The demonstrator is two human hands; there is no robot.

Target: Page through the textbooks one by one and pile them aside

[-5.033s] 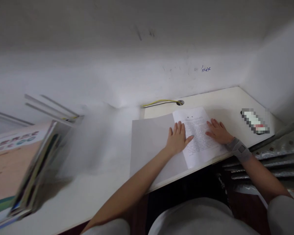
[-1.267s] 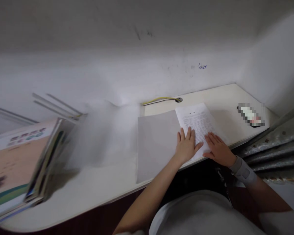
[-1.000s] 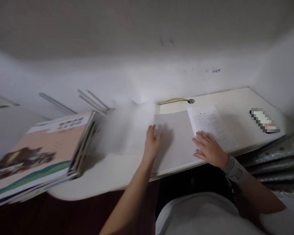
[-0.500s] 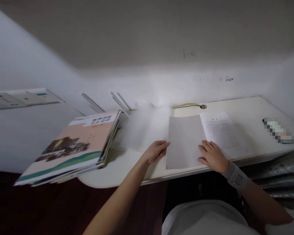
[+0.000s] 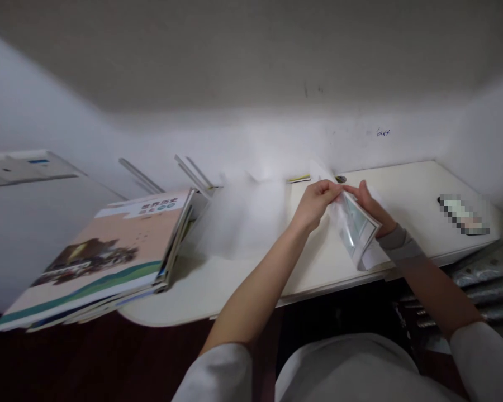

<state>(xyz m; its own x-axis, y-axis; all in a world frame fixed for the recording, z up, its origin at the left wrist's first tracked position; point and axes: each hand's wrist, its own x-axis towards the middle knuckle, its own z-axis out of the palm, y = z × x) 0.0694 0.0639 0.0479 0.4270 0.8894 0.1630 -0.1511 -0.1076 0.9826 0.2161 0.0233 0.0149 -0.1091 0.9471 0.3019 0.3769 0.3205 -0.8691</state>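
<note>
A thin booklet is partly closed and lifted off the white desk, its greenish cover facing out. My left hand pinches its upper edge, fingers closed on the pages. My right hand, with a grey wrist band, grips the booklet from behind on the right side. Both hands meet at the top of the booklet, above the desk's front half.
A stack of books with a pink and green cover leans at the left end of the desk. A yellow cable runs to a hole by the wall. A blurred-out object lies at the right. White walls enclose the desk.
The booklet lay open and flat under my hands; my left hand reached to its left edge and folded it over. Now both hands hold it raised and nearly closed.
</note>
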